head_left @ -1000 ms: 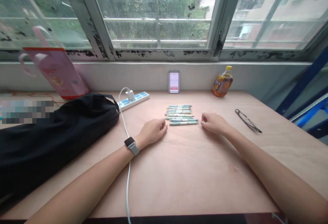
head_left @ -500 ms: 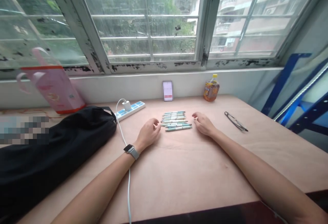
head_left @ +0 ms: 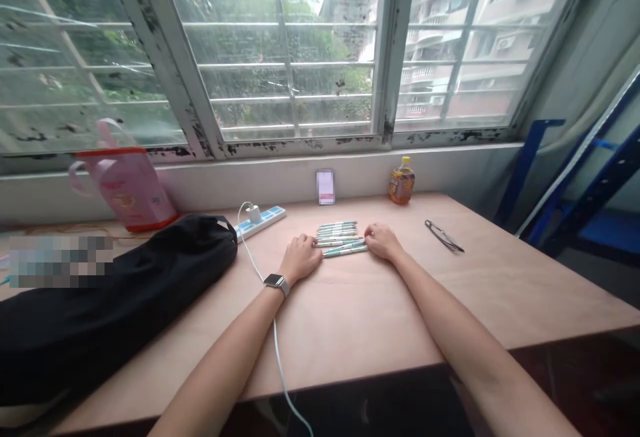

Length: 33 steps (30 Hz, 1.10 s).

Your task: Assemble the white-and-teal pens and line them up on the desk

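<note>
Several white and teal pens [head_left: 340, 239] lie side by side in a stack of rows on the wooden table. At their left ends rests my left hand [head_left: 302, 257], its fingers curled and touching the pen tips; a watch [head_left: 275, 281] is on that wrist. My right hand [head_left: 383, 242] is at the right ends, fingers bent against the nearer pens. Both hands are closed around the ends of the pens, which stay on the table. The lowest pens lie slightly tilted.
Behind the pens a phone [head_left: 326, 188] leans on the wall, with a bottle [head_left: 401, 182] to its right. Glasses [head_left: 444, 236] lie at right. A black bag [head_left: 120, 297], power strip [head_left: 263, 221], white cable [head_left: 277, 347] and pink jug [head_left: 131, 187] are at left.
Both hands have moved inward to the pen ends and now touch them; before, they were apart from the pens. The camera view has shifted a little.
</note>
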### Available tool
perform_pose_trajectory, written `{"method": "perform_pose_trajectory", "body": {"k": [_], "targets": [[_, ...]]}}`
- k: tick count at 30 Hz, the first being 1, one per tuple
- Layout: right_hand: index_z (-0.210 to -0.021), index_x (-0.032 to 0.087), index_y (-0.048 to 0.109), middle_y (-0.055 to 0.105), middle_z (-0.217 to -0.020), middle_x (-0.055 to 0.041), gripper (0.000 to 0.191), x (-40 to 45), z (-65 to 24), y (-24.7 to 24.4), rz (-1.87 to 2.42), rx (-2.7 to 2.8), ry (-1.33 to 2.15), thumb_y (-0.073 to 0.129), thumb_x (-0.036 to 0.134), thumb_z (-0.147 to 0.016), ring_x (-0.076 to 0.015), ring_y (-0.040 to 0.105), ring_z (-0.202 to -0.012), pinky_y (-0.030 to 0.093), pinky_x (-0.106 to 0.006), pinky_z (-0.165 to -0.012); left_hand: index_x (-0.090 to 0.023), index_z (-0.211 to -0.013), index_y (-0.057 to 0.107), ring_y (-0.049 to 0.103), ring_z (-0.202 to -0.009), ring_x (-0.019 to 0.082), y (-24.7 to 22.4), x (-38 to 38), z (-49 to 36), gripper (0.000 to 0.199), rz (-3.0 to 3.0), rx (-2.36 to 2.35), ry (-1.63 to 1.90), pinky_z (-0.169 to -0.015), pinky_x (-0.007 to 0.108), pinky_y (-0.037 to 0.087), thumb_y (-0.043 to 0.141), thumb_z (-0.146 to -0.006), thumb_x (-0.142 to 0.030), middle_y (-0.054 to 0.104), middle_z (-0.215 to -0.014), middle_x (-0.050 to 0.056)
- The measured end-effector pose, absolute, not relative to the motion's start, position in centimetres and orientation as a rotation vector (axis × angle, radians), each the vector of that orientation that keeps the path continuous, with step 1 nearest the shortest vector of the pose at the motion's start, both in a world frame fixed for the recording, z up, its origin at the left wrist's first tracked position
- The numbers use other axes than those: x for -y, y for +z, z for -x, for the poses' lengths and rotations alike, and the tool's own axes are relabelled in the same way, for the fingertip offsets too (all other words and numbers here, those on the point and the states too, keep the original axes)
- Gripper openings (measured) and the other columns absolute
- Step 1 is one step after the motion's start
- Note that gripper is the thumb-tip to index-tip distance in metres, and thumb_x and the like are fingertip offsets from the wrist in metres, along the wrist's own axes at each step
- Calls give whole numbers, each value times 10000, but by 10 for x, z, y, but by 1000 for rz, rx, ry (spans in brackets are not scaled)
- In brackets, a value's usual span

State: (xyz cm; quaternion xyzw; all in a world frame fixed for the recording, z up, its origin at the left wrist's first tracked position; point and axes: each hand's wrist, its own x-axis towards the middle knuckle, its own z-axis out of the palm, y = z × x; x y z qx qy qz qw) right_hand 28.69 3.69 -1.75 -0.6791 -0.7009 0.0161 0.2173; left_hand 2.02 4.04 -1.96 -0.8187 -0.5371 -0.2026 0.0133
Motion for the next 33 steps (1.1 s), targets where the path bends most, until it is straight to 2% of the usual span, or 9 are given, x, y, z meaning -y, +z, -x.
{"method": "perform_pose_trajectory", "body": {"k": [5, 10, 15, 22, 27, 33], "targets": [[-962, 209, 716, 725, -1029, -61, 233, -39, -277, -16, 1954, 1768, 221, 505, 211, -863, -199, 621, -948, 420, -263, -790, -178, -1044, 656, 621, -975, 251, -18, -49, -25, 242, 2575, 1723, -664, -878, 347, 459, 492, -871, -222, 695, -1024, 96], [-965, 209, 707, 742, -1004, -38, 233, -36, -276, -15, 1896, 1827, 302, 503, 184, -856, -177, 640, -931, 424, -239, -762, -192, -997, 661, 643, -858, 225, -20, -51, -15, 203, 2691, 1667, -780, -787, 327, 468, 494, -883, -211, 714, -886, 63], [-1025, 204, 701, 737, -1019, -50, 262, -33, -276, -13, 1895, 1844, 309, 489, 184, -872, -177, 648, -923, 434, -241, -760, -194, -988, 667, 644, -804, 198, -24, -51, -6, 188, 2783, 1638, -953, -744, 304, 484, 513, -883, -219, 708, -885, 48], [-1034, 205, 702, 731, -1013, -54, 243, -33, -273, -12, 1898, 1858, 303, 512, 210, -884, -183, 642, -919, 424, -246, -760, -188, -1096, 652, 653, -910, 212, -28, -53, -9, 231, 2705, 1644, -1022, -869, 347, 511, 524, -907, -218, 671, -1049, 92], [-1024, 204, 700, 729, -994, -51, 225, -34, -272, -12, 1895, 1854, 312, 522, 224, -887, -180, 637, -907, 418, -240, -746, -189, -1042, 685, 653, -980, 227, -29, -55, -9, 207, 2740, 1589, -974, -924, 358, 508, 526, -911, -205, 675, -1063, 93], [-1015, 194, 690, 727, -1009, -60, 212, -32, -270, -11, 1827, 1887, 323, 536, 219, -872, -181, 638, -899, 428, -244, -757, -200, -998, 696, 655, -928, 220, -27, -53, -9, 188, 2728, 1633, -968, -884, 349, 511, 529, -913, -204, 697, -1045, 80]]}}
